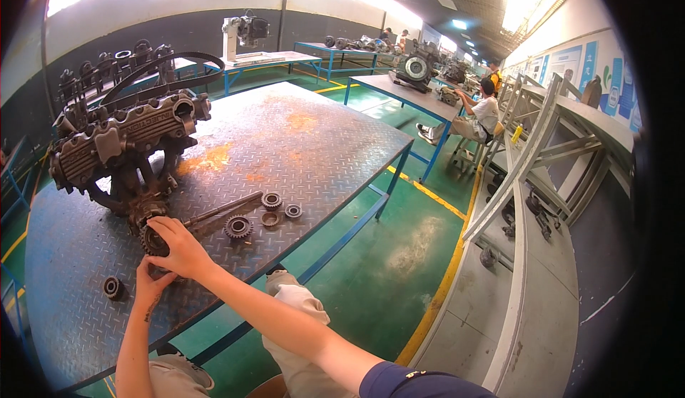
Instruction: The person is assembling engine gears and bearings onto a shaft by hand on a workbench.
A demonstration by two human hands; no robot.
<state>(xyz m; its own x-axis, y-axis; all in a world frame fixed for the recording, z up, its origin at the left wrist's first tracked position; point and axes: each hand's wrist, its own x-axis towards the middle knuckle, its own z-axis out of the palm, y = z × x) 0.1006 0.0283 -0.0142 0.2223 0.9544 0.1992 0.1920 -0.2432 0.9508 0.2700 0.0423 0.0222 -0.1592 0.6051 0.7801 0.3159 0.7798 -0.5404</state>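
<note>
Both hands are closed around a dark toothed gear [148, 242] at the near side of a metal casting [146, 209] below the engine. My right hand [180, 249] grips it from the right and top, while my left hand [150, 278] meets it from below. My fingers cover part of the gear, so I cannot tell how it sits against the casting. Right of the hands lie a long metal shaft [225, 208], a large gear [238, 227], a smaller gear [271, 199] and two rings [270, 219] [293, 211]. A small gear [113, 288] rests to their left.
An engine cylinder head [128, 130] with a loose belt [160, 69] stands at the left of the diamond-plate table [335, 141]. A seated person [486, 116] works at another table [374, 84]. Grey metal frames [531, 155] line the right side.
</note>
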